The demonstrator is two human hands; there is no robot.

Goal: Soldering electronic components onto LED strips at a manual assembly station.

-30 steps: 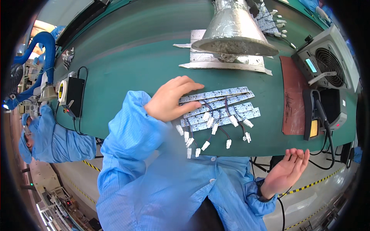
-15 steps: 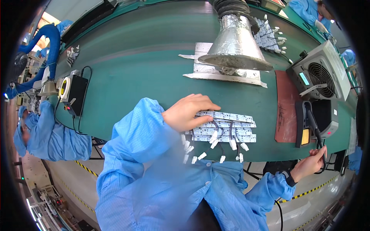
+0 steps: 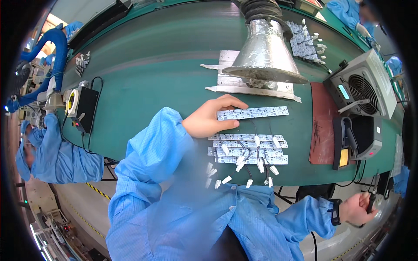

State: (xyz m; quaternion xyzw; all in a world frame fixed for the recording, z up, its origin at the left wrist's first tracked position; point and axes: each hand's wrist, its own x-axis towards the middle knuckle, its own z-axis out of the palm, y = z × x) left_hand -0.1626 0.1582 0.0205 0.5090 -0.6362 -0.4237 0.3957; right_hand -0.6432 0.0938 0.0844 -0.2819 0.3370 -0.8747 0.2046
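Between thumb and fingers, my left hand (image 3: 213,116) pinches the left end of a slim white circuit board strip (image 3: 257,113). Two dark wires with white connectors hang from that strip toward me. Just nearer to me, several similar circuit board strips (image 3: 248,151) lie in overlapping rows, their white connectors (image 3: 240,162) toward the table's front edge. Out at the lower right, past that edge, my right hand (image 3: 359,209) is closed around the black handle of a soldering iron (image 3: 372,200). Its thin tip points upward.
A metal fume hood (image 3: 265,56) hangs over a white tray (image 3: 226,80). At right stand a soldering iron holder (image 3: 342,141) with a yellow sponge, a grey fan unit (image 3: 363,87) and a red-brown mat (image 3: 320,126). A black box (image 3: 82,108) sits left; co-workers are nearby.
My left hand has moved one strip away from me, apart from the others. My right hand has drawn the soldering iron out of its holder, down and to the right.
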